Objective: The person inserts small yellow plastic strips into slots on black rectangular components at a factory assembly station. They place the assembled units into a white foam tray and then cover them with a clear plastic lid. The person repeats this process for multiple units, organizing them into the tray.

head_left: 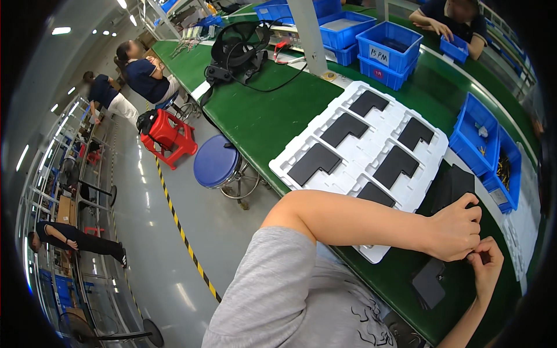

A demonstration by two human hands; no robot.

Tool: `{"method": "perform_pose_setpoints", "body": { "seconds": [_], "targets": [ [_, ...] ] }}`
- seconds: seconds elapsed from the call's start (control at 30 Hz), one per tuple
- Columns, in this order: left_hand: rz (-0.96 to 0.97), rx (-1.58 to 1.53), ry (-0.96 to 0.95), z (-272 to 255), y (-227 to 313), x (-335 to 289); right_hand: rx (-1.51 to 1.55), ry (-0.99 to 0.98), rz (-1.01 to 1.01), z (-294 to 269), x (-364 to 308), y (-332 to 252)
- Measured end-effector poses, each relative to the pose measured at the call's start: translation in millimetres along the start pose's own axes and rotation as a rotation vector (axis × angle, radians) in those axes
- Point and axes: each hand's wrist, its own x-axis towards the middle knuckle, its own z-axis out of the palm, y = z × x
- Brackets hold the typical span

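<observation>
My left hand [455,229] reaches across the green bench with its fingers curled closed. Just below it, my right hand [486,264] pinches with thumb and fingertips, and the two hands meet. Whatever lies between their fingertips is too small and hidden to make out. A dark L-shaped flat piece [429,283] lies on the bench beside my hands, near the front edge. Beyond my left hand rest more dark flat pieces [456,184], partly overlapping. Under and past my left forearm sits a white moulded tray [362,156] holding several similar L-shaped pieces [315,163] in its pockets.
Two blue bins [473,136] stand right of the tray; one holds small gold-coloured parts [503,171]. Stacked blue bins [387,52] and a post [307,37] rise behind. Black strapped headgear [238,52] with cables lies farther left. A blue stool [216,161] stands beside the bench; a co-worker sits opposite.
</observation>
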Motion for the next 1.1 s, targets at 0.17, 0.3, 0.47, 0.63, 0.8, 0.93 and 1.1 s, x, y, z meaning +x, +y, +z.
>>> {"method": "perform_pose_setpoints", "body": {
  "seconds": [0.17,0.3,0.47,0.63,0.8,0.93,1.1],
  "targets": [
    [-0.045,-0.011,-0.006,-4.4,2.8,4.4,-0.136,0.021,-0.148,-1.8,2.2,2.1],
    [-0.028,0.014,-0.023,-0.6,1.0,2.9,-0.228,0.032,-0.22,-2.3,2.7,2.4],
    [-0.053,0.019,-0.005,2.6,1.0,-0.3,-0.296,0.012,-0.312,-2.1,3.0,-2.7],
    [-0.078,0.02,-0.021,-2.0,1.4,0.0,-0.194,0.105,-0.371,-4.8,1.4,2.3],
    [-0.108,0.083,-0.201,-26.2,5.8,8.4,0.108,0.244,-0.309,-11.1,6.0,13.9],
    [0.016,0.127,-0.434,-22.6,-4.4,15.3,0.128,0.328,-0.131,-16.4,3.3,3.2],
    [-0.008,-0.04,-0.743,-52.8,4.7,34.1,0.219,0.25,-0.019,-3.8,10.2,-13.7]
  ]
}}
